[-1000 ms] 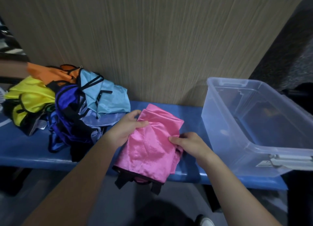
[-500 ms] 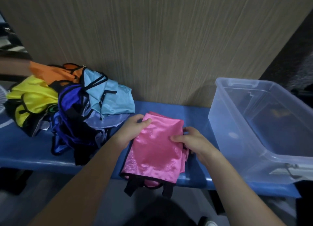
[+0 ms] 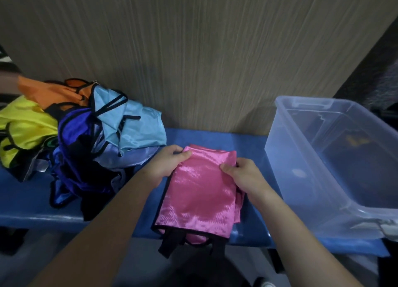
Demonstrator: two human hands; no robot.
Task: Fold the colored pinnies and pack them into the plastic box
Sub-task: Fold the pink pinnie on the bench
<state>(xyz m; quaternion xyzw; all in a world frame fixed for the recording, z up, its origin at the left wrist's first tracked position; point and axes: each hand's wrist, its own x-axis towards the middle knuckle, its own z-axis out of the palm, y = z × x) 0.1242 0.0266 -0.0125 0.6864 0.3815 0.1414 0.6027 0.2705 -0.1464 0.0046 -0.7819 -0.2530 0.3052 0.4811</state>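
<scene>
A: Why do we hold the pink pinny point(image 3: 199, 192) from both sides at once?

B: We read it as squaring a fold. Our left hand point(image 3: 167, 165) pinches the far left corner, thumb on top of the cloth and the other fingers point(image 3: 172, 150) curled behind the edge. Our right hand point(image 3: 244, 174) grips the right edge, thumb pressed on the satin, the remaining fingers tucked under and out of sight. Gripping both edges likely keeps the slippery layers from sliding apart.

A: And why does it lie flat on the bench point(image 3: 215, 136)?

B: The blue bench gives a surface to crease against. The pinny's black-trimmed end hangs over the near edge, below our wrists, so we judge that one more fold is due.

A: Where does it go afterwards?

B: Into the plastic box point(image 3: 305, 102), which stands just to the right of our right fingers, open and apparently without pinnies as yet. The unfolded pile point(image 3: 90, 140) waits left of our left fingers, near at hand.
</scene>
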